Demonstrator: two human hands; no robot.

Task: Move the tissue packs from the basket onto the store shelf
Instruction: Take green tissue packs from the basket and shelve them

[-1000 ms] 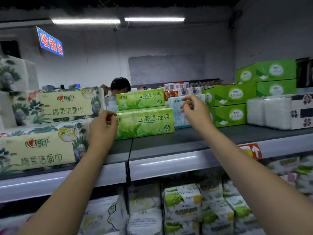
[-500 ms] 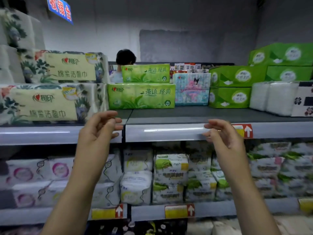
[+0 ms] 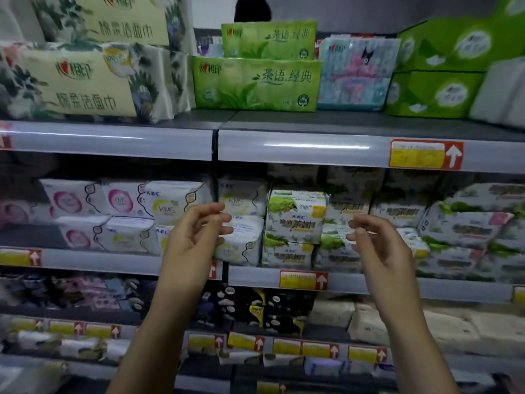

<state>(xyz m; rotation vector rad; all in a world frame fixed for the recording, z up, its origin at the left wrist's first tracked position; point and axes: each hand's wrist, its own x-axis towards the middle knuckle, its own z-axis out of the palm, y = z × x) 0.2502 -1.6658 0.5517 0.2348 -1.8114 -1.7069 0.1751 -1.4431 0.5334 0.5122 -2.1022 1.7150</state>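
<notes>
Two green tissue packs (image 3: 255,83) are stacked on the top shelf (image 3: 312,150), the smaller one on the larger. My left hand (image 3: 196,237) and my right hand (image 3: 377,245) hover in front of the middle shelf, well below those packs. Both hands are empty, fingers loosely curled and apart. The basket is out of view.
Floral cream packs (image 3: 85,81) stand left of the green packs, a blue-pink cartoon pack (image 3: 355,75) and green boxes (image 3: 437,92) to the right. Lower shelves hold several white and green packets (image 3: 295,217). A person's dark head (image 3: 252,8) shows behind the shelf.
Both hands have come down from the green packs on the top shelf to middle-shelf height, holding nothing. The view has tilted downward, showing more lower shelves.
</notes>
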